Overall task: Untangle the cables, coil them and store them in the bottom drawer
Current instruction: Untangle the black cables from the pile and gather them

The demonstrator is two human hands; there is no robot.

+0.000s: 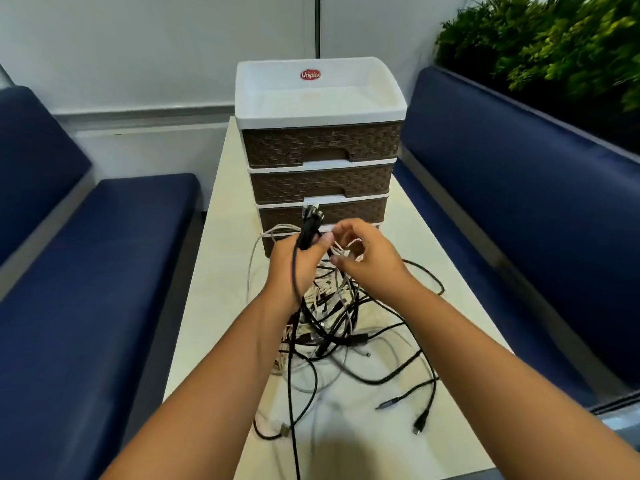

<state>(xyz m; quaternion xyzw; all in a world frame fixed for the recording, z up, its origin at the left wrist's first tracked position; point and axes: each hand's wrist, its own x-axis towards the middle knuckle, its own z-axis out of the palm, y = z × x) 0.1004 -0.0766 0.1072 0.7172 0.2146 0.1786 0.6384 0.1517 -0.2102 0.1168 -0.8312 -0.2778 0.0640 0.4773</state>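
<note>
Head view, both forearms reach forward over a pale table [221,271]. On it lies a tangle of cables [332,327], black and white strands mixed, spread from just in front of the drawer unit [320,147] toward the near edge. Loose ends trail outward: a black plug [420,422] at the near right, a grey connector [388,405] beside it, another plug end [284,429] at the near left.

Left hand [298,265]: fingers curled round a bundle of black cable ends [310,226], held upright so the plugs stick up above the fist. One black strand runs from the fist down over the wrist and off toward the near edge.

Right hand [363,258]: raised just beside the left, fingers bent, thumb and fingertips pinching a thin white cable [346,249] that loops up out of the pile. Motion blur here; exact finger contact is hard to read.

Drawer unit stands at the far middle of the table, white frame with brown woven-pattern fronts, white tray top bearing a red oval label [310,74]. Bottom drawer [346,233] is mostly hidden behind the hands; I cannot tell whether it is open or closed. The drawers above it look closed.

Surroundings: blue bench seat [104,271] to the left, blue bench seat [519,202] to the right, green plants [554,46] behind the right backrest, white wall beyond
</note>
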